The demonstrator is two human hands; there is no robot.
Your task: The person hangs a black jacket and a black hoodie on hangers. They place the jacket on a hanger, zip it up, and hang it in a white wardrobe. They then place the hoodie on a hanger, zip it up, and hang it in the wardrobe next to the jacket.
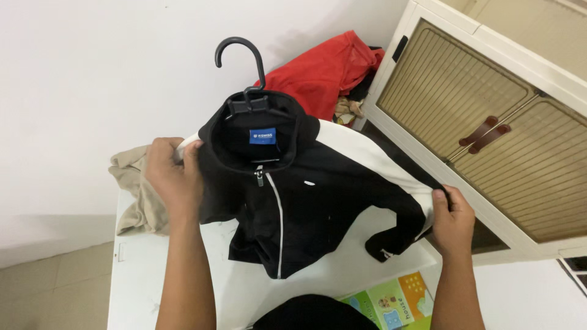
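Observation:
A black zip jacket [299, 201] with white sleeve panels hangs on a black plastic hanger [244, 67] above a white surface [183, 287]. My left hand [174, 180] grips the jacket's left shoulder by the white panel. My right hand [452, 220] pinches the end of the other sleeve, which stretches out to the right. The zip is closed up to the collar, where a small blue label shows. The hanger's hook points up and left, free of any rail.
A beige cloth [137, 189] lies bunched at the left edge of the surface. A red garment [324, 70] is heaped behind the jacket. A cream cabinet with slatted doors [489, 134] stands at right. A colourful printed sheet [391, 302] lies near the front.

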